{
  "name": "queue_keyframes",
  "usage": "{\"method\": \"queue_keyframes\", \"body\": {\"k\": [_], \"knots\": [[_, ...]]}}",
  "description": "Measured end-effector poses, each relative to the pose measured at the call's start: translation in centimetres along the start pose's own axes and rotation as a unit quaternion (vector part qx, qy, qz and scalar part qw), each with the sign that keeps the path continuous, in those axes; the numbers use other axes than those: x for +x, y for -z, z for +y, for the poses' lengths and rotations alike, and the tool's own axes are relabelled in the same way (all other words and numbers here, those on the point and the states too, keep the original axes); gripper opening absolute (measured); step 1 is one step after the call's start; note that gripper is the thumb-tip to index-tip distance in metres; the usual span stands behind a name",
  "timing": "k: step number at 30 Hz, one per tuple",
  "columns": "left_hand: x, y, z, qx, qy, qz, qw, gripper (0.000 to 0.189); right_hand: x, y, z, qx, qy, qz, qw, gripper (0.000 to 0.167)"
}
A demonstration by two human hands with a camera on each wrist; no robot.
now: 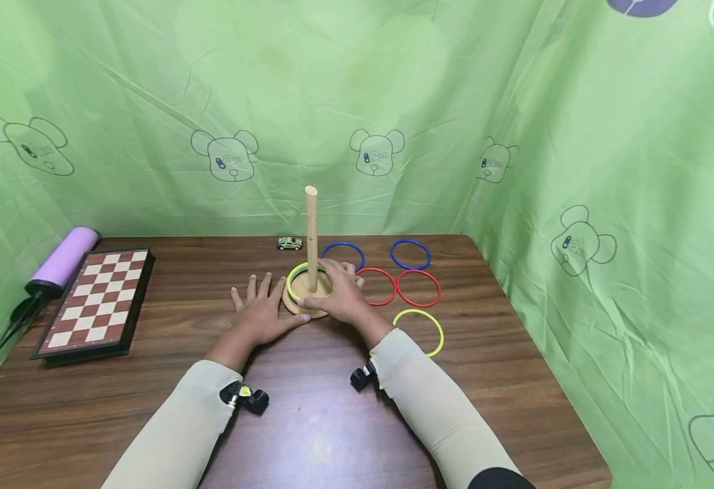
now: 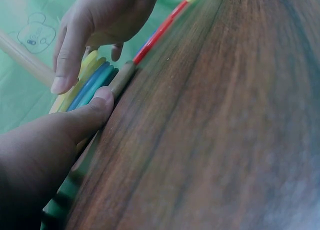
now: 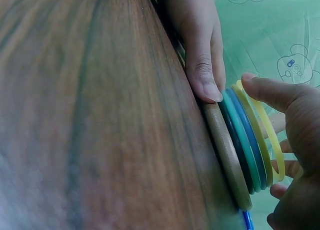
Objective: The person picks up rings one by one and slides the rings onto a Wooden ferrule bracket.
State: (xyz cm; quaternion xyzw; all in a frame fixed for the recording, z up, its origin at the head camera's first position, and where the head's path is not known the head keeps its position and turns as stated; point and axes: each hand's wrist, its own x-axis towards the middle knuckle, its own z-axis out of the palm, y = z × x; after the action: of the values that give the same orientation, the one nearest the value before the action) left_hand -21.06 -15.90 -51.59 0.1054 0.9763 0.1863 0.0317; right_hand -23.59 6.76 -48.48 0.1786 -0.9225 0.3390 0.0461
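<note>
Left hand (image 1: 263, 318) has a spread grip, thumb on the wooden base (image 3: 227, 152), prob to steady it; right hand (image 1: 346, 295) pinches the top yellow ring (image 1: 289, 285) around the peg (image 1: 312, 238).

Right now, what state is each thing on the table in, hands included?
Left hand: fingers spread, thumb at the wooden base's edge
Right hand: holding the top yellow ring
Wooden peg: upright, inside stacked rings
Blue rings: flat, loose
Red rings: flat, loose
Lone yellow ring: flat, loose
Toy car: on its wheels
Checkered board: flat, squares up
Purple cylinder: lying down
</note>
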Motion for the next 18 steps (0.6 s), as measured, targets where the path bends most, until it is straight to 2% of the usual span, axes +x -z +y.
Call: {"method": "queue_keyframes", "body": {"k": [18], "knots": [[-0.05, -0.04, 0.1, 0.004, -0.001, 0.001, 1.0, 0.123, 0.02, -0.1, 0.32, -0.007, -0.006, -0.013, 0.9999, 0.101]]}}
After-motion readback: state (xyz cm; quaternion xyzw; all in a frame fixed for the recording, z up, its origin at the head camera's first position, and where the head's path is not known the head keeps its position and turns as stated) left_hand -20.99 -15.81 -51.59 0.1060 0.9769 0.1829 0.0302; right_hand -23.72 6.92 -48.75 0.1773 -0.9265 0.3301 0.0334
